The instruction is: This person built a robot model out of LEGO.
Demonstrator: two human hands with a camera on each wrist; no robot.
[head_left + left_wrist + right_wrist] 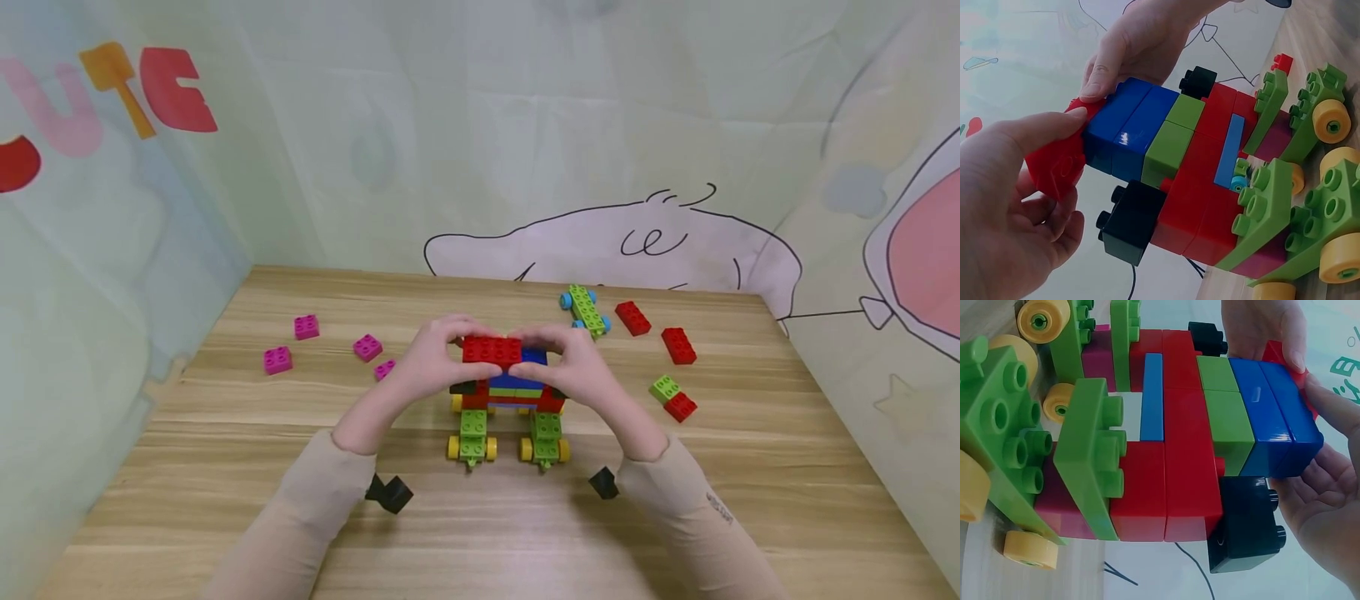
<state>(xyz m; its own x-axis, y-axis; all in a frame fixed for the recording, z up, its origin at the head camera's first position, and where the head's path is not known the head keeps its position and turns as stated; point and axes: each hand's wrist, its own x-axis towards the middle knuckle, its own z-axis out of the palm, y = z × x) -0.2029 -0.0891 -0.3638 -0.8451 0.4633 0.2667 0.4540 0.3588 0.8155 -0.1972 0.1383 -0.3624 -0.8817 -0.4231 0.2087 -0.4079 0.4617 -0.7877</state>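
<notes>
A cartoon-printed backdrop (337,183) stands behind the wood-grain worktop (487,550). Left hand (431,362) and right hand (572,362) pinch a red brick (491,352) between their fingers (1047,129) atop the block build (517,381); only wrist views reveal its purple bricks (1099,359).

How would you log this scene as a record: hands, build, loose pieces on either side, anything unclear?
left hand: pinches the top red brick
right hand: grips the same brick's right end
build: blue bricks above green bricks, then red bricks; black bricks at the sides; two yellow-wheeled green bases below
loose left: four pink bricks
loose right: two loose red bricks; a loose green brick beside a red one; a blue-wheeled green base
unclear: whether the top red brick is fully seated
</notes>
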